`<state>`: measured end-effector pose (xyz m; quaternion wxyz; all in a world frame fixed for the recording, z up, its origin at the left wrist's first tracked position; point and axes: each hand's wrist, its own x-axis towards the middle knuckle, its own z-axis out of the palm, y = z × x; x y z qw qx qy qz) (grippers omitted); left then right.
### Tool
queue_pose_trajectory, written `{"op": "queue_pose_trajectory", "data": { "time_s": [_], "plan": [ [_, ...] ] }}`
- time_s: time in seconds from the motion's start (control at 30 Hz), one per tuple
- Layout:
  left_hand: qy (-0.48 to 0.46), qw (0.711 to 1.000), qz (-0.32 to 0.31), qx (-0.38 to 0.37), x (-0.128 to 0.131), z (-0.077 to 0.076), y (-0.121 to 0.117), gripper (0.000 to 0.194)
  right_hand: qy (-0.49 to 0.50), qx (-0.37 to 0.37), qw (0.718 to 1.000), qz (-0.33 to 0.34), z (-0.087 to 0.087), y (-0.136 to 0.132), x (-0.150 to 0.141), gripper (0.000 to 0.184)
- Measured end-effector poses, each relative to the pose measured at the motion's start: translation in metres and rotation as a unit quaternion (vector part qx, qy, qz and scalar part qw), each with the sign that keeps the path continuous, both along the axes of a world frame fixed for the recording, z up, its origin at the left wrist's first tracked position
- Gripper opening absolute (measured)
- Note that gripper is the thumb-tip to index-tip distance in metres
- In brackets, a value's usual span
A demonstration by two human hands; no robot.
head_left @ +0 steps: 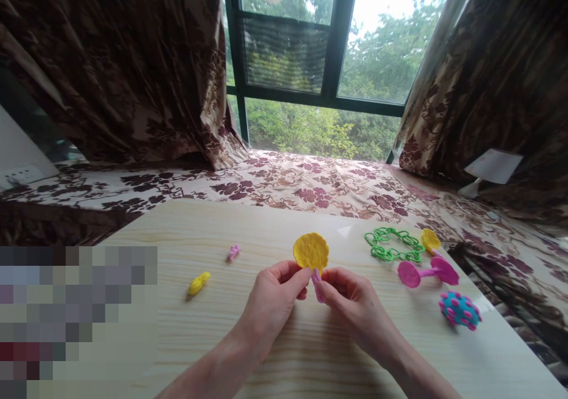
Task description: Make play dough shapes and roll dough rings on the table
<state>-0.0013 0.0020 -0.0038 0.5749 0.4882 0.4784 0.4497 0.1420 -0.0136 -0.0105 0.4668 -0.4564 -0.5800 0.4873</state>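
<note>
Head view: yellow disc [311, 251] above and between hands, pinched by left hand [277, 292], right hand [355, 301].

Disc [311, 251]: yellow. Chain [378, 253]: green. Dumbbell [409, 274]: pink. Ball [460, 310]: blue, pink dots. Curtains [110, 61]: brown, floral. Table [199, 340]: pale, wood-grained.
</note>
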Motion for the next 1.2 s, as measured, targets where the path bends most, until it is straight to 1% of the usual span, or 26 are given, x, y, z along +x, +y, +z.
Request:
{"op": "queue_pose_trajectory", "data": {
  "time_s": [0.17, 0.3, 0.4, 0.5, 0.57, 0.7, 0.83, 0.97, 1.07, 1.2],
  "plan": [
    [0.009, 1.000, -0.013, -0.001, 0.000, 0.000, -0.001, 0.024, 0.003, -0.003, 1.000, 0.000, 0.000, 0.000, -0.001, 0.031],
    [-0.028, 0.999, -0.035, -0.024, -0.003, 0.003, 0.000, 0.025, 0.016, -0.010, 1.000, 0.001, 0.002, 0.000, 0.002, 0.032],
    [-0.040, 0.999, -0.022, -0.018, -0.005, 0.003, 0.001, 0.025, 0.015, -0.012, 1.000, -0.003, 0.002, 0.001, 0.003, 0.032],
    [-0.015, 1.000, -0.002, -0.002, -0.005, -0.001, 0.002, 0.026, 0.014, -0.016, 1.000, 0.000, 0.001, 0.001, 0.004, 0.030],
    [-0.001, 1.000, -0.002, 0.004, -0.005, -0.003, 0.003, 0.026, 0.014, -0.019, 1.000, 0.005, 0.000, 0.001, 0.004, 0.029],
    [-0.008, 1.000, -0.012, 0.000, -0.004, -0.004, 0.003, 0.026, 0.000, -0.026, 1.000, 0.011, 0.001, 0.002, 0.007, 0.028],
    [-0.036, 0.999, -0.019, -0.017, -0.003, -0.002, 0.001, 0.026, -0.003, -0.008, 1.000, 0.000, 0.004, 0.005, 0.011, 0.024],
    [-0.028, 0.998, -0.056, -0.026, -0.001, -0.001, 0.000, 0.028, 0.020, 0.008, 1.000, -0.023, 0.006, 0.007, 0.014, 0.022],
    [-0.037, 0.997, -0.061, -0.032, -0.001, -0.001, 0.000, 0.028, 0.022, 0.003, 1.000, -0.011, 0.004, 0.006, 0.013, 0.024],
    [-0.051, 0.997, -0.058, -0.015, -0.001, 0.000, 0.000, 0.027, 0.018, -0.010, 1.000, 0.010, -0.001, 0.004, 0.011, 0.026]
  ]
}}
